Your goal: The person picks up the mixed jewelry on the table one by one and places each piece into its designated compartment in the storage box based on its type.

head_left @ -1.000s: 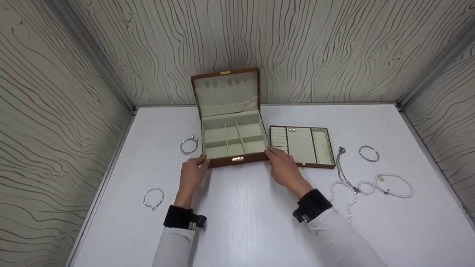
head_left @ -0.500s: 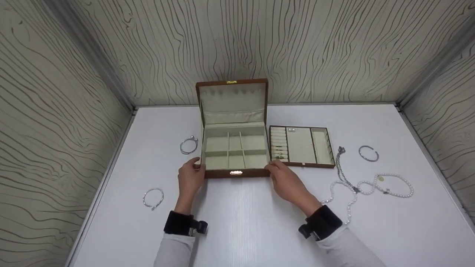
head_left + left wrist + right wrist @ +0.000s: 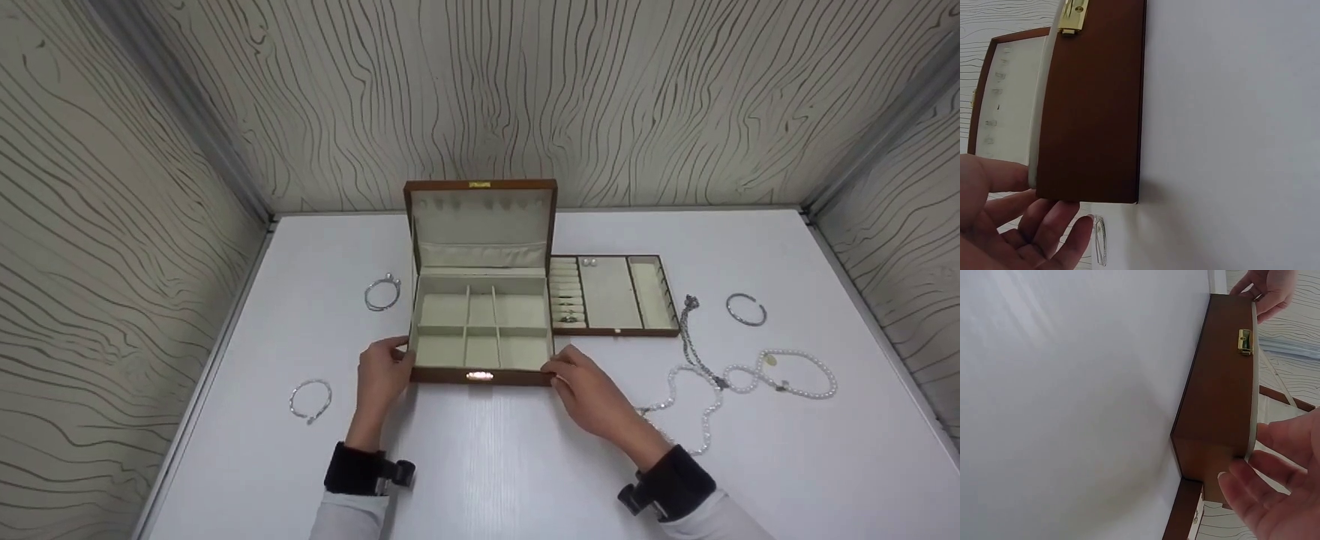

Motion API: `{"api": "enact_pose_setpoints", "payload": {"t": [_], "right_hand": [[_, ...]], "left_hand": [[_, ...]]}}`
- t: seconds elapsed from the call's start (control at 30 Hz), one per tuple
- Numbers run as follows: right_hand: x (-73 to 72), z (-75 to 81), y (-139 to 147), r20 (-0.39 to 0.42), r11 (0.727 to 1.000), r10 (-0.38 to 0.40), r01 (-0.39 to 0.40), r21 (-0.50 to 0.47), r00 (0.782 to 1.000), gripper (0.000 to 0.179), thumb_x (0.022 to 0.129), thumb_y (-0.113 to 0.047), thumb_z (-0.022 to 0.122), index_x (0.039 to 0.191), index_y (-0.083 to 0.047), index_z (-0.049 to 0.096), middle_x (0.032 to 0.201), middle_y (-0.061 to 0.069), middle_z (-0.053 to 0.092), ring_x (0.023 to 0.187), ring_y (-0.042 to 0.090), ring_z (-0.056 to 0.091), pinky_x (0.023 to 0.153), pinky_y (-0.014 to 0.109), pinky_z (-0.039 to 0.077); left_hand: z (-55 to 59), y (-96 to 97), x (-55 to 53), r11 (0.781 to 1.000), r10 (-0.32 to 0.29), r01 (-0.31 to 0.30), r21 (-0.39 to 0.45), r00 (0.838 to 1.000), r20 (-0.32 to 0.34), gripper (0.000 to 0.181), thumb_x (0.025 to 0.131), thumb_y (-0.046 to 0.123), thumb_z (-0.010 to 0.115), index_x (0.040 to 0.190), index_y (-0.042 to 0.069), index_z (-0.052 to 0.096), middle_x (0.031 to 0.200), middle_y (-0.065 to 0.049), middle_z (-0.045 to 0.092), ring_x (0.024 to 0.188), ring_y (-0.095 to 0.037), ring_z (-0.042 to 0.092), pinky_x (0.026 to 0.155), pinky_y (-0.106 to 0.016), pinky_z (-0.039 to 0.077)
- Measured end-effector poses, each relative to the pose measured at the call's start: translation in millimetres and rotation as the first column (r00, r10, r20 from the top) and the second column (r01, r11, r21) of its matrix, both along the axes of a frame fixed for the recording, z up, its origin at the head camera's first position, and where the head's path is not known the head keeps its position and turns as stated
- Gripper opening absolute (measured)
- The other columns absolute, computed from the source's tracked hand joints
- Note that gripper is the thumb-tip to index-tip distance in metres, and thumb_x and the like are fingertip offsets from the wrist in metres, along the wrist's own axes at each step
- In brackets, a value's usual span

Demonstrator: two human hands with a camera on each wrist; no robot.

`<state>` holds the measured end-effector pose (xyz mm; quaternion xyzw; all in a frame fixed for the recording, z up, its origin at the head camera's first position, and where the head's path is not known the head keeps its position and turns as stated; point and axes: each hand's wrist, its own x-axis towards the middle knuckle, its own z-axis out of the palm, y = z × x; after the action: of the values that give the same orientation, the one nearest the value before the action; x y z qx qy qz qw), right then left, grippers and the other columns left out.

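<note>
A brown jewelry box [image 3: 442, 376] stands with its lid [image 3: 480, 225] raised, showing a cream lining and several bare compartments. My left hand [image 3: 384, 376] grips its front left corner; in the left wrist view the thumb lies over the rim and the fingers [image 3: 1055, 228] bend against the side. At the front right corner, my right hand [image 3: 592, 394] pinches the rim between thumb and fingers [image 3: 1252, 486]. A brass clasp [image 3: 480, 376] sits on the front wall. Partly behind the box's right side lies a shallow tray [image 3: 649, 332] with ring rolls, rings and a pair of pearl studs.
Left of the box lie a silver bracelet [image 3: 367, 298] and a second bracelet [image 3: 328, 399] nearer the front. On the right are a silver chain [image 3: 690, 341], pearl strands [image 3: 711, 409], a pearl necklace [image 3: 821, 367] and an open bangle [image 3: 764, 319]. Patterned walls [image 3: 480, 90] enclose the white table.
Both hands have drawn the open jewelry box toward me and slightly right, turning it straighter. It now overlaps the tray's left edge in the head view. The loose jewelry has stayed put.
</note>
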<state>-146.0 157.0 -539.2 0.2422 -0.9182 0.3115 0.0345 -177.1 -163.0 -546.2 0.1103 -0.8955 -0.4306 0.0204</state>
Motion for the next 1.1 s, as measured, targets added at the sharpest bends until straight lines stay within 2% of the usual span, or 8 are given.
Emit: {"api": "enact_pose_setpoints", "payload": {"t": [0.13,0.23,0.43,0.57,0.7,0.9,1.0,1.1], "right_hand": [[-4.8,-0.3,3,0.086,0.993,-0.020,0.030,-0.115,0.996,0.016,0.091,0.005,0.063,0.100,-0.005,0.072,0.099,-0.001,0.055,0.089,0.016,0.059,0.078,0.032,0.053],[-11.9,0.5,2,0.181,0.972,-0.073,0.110,-0.207,0.981,0.017,0.092,0.005,0.062,0.105,-0.003,0.069,0.103,0.003,0.057,0.088,0.018,0.061,0.074,0.031,0.054],[-27.5,-3.6,-3,0.451,0.898,-0.178,0.332,-0.288,0.875,0.045,0.096,-0.002,0.059,0.140,-0.001,0.049,0.110,0.014,0.056,0.083,0.022,0.066,0.066,0.036,0.056],[-33.6,-8.1,-3,0.509,0.895,-0.178,0.353,-0.271,0.842,0.055,0.097,-0.006,0.059,0.149,-0.009,0.041,0.116,0.015,0.058,0.083,0.023,0.066,0.066,0.037,0.056],[-36.4,-10.2,0,0.574,0.892,-0.154,0.363,-0.269,0.804,0.059,0.099,-0.012,0.058,0.153,-0.016,0.035,0.124,0.017,0.056,0.081,0.021,0.065,0.070,0.039,0.055],[-38.3,-12.2,5,0.622,0.886,-0.099,0.353,-0.300,0.777,0.061,0.100,-0.017,0.058,0.155,-0.019,0.032,0.129,0.020,0.053,0.083,0.024,0.067,0.075,0.043,0.056],[-38.9,-12.7,5,0.636,0.881,-0.089,0.358,-0.309,0.767,0.061,0.100,-0.017,0.059,0.155,-0.022,0.033,0.130,0.020,0.053,0.083,0.024,0.066,0.074,0.042,0.056],[-39.1,-13.7,6,0.647,0.877,-0.077,0.360,-0.318,0.758,0.061,0.100,-0.017,0.059,0.154,-0.024,0.033,0.131,0.019,0.052,0.084,0.024,0.066,0.073,0.042,0.056]], "left_hand": [[0.7,-0.3,2.4,1.000,-0.007,0.007,0.008,1.000,0.014,0.029,0.089,0.006,0.066,0.116,-0.003,0.069,0.081,-0.007,0.066,0.064,-0.016,0.060,0.054,-0.030,0.049],[1.3,-0.5,2.6,1.000,-0.012,0.012,0.018,1.000,0.018,0.029,0.090,0.006,0.066,0.117,-0.004,0.069,0.082,-0.008,0.066,0.065,-0.017,0.060,0.055,-0.030,0.049],[0.5,-1.5,5.5,0.999,-0.041,0.041,0.017,0.999,0.014,0.028,0.097,0.008,0.057,0.120,-0.004,0.066,0.089,-0.010,0.063,0.072,-0.018,0.057,0.060,-0.031,0.049],[-1.9,-6.7,9.8,0.996,-0.088,0.088,0.006,0.996,-0.002,0.027,0.098,0.006,0.054,0.120,-0.005,0.066,0.092,-0.010,0.066,0.076,-0.018,0.059,0.065,-0.032,0.050],[-1.4,-17.4,17.6,0.994,-0.108,0.107,-0.021,0.994,-0.014,0.027,0.096,0.007,0.058,0.117,-0.007,0.066,0.087,-0.009,0.066,0.074,-0.018,0.059,0.065,-0.034,0.051],[2.2,-43.5,28.6,0.982,-0.020,0.020,-0.188,1.000,0.001,0.038,0.085,0.005,0.072,0.120,-0.008,0.064,0.102,-0.022,0.062,0.094,-0.035,0.060,0.078,-0.046,0.051],[3.8,-60.8,33.6,0.957,0.067,-0.064,-0.281,0.998,0.003,0.049,0.080,0.005,0.077,0.124,-0.009,0.061,0.116,-0.033,0.054,0.107,-0.047,0.054,0.081,-0.054,0.050],[5.1,-76.7,39.9,0.931,0.134,-0.107,-0.350,0.989,0.055,0.063,0.077,0.010,0.080,0.131,-0.009,0.054,0.125,-0.040,0.044,0.107,-0.057,0.046,0.074,-0.058,0.050]]}}
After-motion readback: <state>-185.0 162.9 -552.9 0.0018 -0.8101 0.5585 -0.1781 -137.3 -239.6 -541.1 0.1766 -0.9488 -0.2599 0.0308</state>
